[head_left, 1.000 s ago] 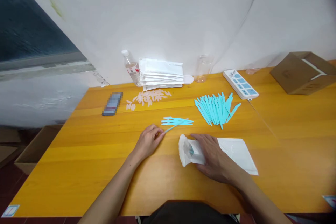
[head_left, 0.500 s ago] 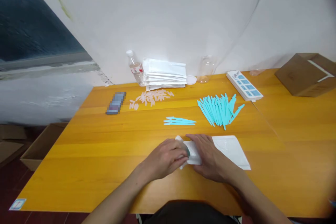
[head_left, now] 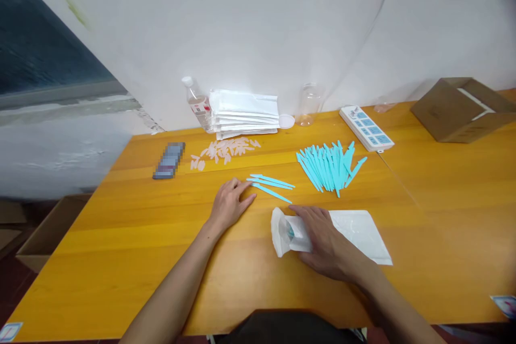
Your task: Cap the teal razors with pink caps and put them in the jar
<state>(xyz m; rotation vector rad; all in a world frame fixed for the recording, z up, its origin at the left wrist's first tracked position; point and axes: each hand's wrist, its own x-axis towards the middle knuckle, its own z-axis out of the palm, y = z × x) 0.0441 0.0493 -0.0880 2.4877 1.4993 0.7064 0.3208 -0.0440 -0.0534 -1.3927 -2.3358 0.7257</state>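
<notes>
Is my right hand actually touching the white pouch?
Touching. The head view shows the right hand laid across the middle of the white pouch, fingers and thumb spanning it, with no gap visible.

The bare left hand point(head_left: 229, 201) has slim, tapering fingers and a narrow wrist, behind which an uncovered forearm point(head_left: 175, 285) grows steadily broader toward the elbow. The bare right hand point(head_left: 322, 236), the one that makes the grip, has long fingers and a broad back, and behind that grip its wrist runs into a second uncovered forearm point(head_left: 387, 290), smooth in outline and widening toward the lower edge of view. Nearer the body than the grip and a little to its left shows a black, matte cloth garment point(head_left: 298, 325), its upper outline a low, rounded curve.
</notes>
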